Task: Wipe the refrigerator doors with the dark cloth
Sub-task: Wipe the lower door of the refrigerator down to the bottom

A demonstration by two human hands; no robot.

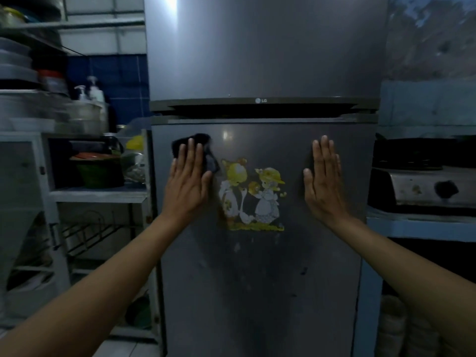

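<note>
The main risk here is the cartoon sticker (251, 194) on the lower refrigerator door (257, 266): its edges look worn, and a firm pass of the dark cloth (192, 143) over it could lift or tear it. A second risk is the cloth slipping. The left hand (189, 181) only presses it flat with straight fingers rather than gripping it, so a quick stroke, or less pressure, could let the cloth slide out from under the palm and drop to the floor. Smudges and dark spots lower on the door, below the sticker, may be missed if the wiping keeps to this upper band. The upper door (265, 47) also has to be covered.

The cloth lies against the lower door, up and to the left of the sticker. It is trapped between the door and the left hand, with its dark edges showing above the fingertips and beside the thumb, towards the sticker. The right hand (325, 181) lies flat on the door to the right of the sticker, fingers straight and together, holding nothing. It seems to steady the refrigerator.
</note>
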